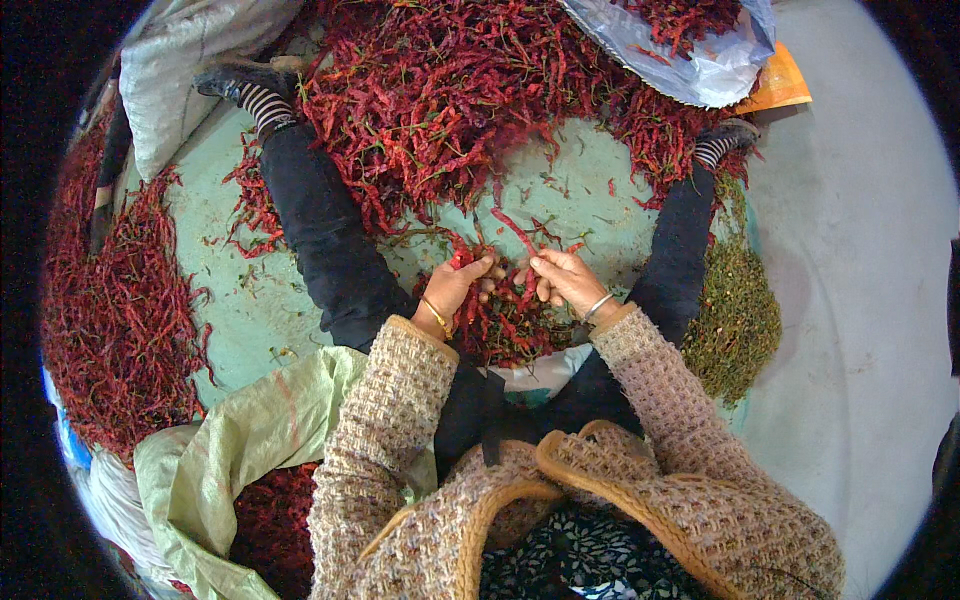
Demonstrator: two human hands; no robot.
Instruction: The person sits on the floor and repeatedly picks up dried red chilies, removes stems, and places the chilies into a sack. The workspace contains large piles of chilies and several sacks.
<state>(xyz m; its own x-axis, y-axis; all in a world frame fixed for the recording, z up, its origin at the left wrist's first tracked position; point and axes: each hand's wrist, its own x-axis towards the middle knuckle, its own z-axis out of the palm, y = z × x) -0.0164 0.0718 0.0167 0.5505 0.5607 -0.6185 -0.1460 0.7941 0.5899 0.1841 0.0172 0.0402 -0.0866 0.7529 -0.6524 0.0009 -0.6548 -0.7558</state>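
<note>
Between the outstretched legs, my left hand [460,287] is closed around several dried red chillies. My right hand [565,280] pinches one long dried red chilli [513,227] between thumb and fingers, its far end pointing up and away. The two hands are close together but apart. Below them lies a small heap of red chillies with stalks [514,334], on a whitish sack piece [547,375] near the lap. Beyond the hands spreads a large pile of dried red chillies [435,112]. The palms and some fingertips are hidden.
More red chillies [120,322] are piled at the left. A pale green woven sack [247,427] holds chillies at lower left; a white sack [165,90] stands upper left. A bluish-white sack [720,75] lies open upper right, and a stalk heap [731,322] sits beside the right leg.
</note>
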